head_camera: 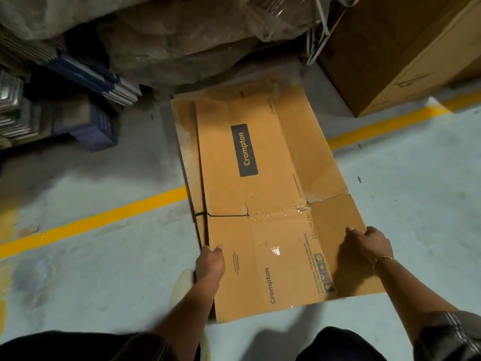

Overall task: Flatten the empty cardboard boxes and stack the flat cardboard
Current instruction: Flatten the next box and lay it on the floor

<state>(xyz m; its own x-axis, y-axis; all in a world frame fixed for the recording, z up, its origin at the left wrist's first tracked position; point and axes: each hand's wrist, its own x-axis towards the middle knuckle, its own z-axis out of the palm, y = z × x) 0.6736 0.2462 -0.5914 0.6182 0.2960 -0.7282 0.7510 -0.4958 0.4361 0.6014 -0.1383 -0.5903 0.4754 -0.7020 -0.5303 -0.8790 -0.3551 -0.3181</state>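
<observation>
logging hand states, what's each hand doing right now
Left hand: grips the left edge of the flattened cardboard box.
Right hand: grips the box's right edge.

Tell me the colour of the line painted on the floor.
The floor line is yellow; the head view shows it.

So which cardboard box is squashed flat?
The Crompton cardboard lying on the floor is flat. The big brown box at the top right stands upright, not flattened.
</observation>
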